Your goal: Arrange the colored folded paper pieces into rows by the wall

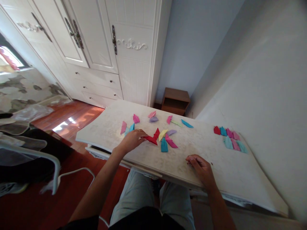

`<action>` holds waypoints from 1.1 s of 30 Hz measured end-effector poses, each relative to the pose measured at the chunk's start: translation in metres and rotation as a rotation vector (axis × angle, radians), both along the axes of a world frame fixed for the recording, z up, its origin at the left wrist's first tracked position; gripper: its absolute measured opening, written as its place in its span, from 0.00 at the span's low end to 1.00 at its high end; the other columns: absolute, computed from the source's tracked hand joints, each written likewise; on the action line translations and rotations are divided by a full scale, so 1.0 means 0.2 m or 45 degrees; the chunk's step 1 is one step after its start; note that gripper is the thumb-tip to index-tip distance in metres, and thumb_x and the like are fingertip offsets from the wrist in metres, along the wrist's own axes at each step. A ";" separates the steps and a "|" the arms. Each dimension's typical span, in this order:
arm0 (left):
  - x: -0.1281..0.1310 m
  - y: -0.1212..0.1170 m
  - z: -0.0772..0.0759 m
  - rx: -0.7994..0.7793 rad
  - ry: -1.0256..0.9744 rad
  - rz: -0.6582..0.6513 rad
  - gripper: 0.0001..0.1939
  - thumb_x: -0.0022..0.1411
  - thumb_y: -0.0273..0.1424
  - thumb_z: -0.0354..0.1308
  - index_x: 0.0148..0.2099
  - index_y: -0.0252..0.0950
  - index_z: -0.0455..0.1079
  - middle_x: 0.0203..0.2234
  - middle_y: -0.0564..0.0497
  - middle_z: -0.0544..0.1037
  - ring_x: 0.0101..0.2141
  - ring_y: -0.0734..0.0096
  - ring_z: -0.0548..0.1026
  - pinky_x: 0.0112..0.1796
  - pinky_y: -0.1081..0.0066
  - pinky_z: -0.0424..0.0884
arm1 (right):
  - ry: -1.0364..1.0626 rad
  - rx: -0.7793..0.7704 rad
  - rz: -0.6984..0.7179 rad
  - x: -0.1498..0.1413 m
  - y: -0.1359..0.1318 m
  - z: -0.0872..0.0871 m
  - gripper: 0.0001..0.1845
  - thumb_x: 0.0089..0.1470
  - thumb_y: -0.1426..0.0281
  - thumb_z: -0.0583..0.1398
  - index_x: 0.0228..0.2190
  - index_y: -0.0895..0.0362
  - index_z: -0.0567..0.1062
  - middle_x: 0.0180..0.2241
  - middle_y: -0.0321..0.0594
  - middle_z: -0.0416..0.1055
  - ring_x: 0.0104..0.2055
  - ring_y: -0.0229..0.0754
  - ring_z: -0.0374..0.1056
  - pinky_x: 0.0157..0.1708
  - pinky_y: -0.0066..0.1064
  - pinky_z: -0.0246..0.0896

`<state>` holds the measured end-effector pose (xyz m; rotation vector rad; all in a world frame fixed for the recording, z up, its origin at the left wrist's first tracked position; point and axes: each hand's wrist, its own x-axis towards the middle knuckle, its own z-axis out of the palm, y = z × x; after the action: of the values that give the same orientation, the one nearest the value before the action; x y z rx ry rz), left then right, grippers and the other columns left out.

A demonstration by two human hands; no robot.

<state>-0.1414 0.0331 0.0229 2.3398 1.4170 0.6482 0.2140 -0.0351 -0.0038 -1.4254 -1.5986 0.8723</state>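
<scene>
Several small folded paper pieces in pink, blue, yellow, purple and red lie scattered on a white table (148,156). My left hand (132,139) reaches into the scatter, its fingertips pinched on a red folded piece (151,138) that still lies on the table. Beside that piece are a yellow one (162,134), a blue one (164,145) and a pink one (171,142). My right hand (201,167) rests on the table's near edge, fingers curled, with nothing visible in it. A tidy group of folded pieces (229,138) lies at the far right.
A white wardrobe (100,48) with drawers stands behind the table. A small brown nightstand (175,100) sits in the corner. A white wall (263,95) runs along the table's right side. A white chair frame (48,159) and dark clothing are at the left, over a red wooden floor.
</scene>
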 end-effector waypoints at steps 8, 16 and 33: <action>0.02 -0.02 0.08 0.154 -0.081 0.167 0.16 0.58 0.33 0.63 0.49 0.37 0.76 0.46 0.44 0.78 0.49 0.57 0.73 0.53 0.59 0.66 | 0.013 -0.001 0.016 0.00 0.00 0.00 0.23 0.57 0.50 0.57 0.28 0.57 0.78 0.27 0.42 0.74 0.32 0.45 0.69 0.35 0.32 0.64; 0.50 -0.15 0.02 -0.048 0.054 0.182 0.30 0.55 0.42 0.66 0.56 0.37 0.68 0.47 0.37 0.75 0.46 0.48 0.75 0.42 0.58 0.71 | 0.024 -0.001 0.023 0.00 -0.01 0.01 0.23 0.57 0.50 0.57 0.29 0.57 0.78 0.26 0.42 0.74 0.32 0.45 0.70 0.34 0.32 0.65; 0.47 -0.36 0.02 -0.465 -1.292 0.417 0.19 0.52 0.37 0.61 0.46 0.35 0.71 0.37 0.46 0.77 0.28 0.71 0.70 0.29 0.71 0.67 | 0.103 0.040 0.072 0.01 -0.01 -0.02 0.23 0.59 0.51 0.57 0.29 0.57 0.78 0.30 0.43 0.75 0.34 0.45 0.70 0.36 0.32 0.64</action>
<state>-0.0480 -0.0382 0.0261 1.1661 1.2367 1.2823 0.2159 -0.0366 -0.0076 -1.3120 -1.5919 0.9219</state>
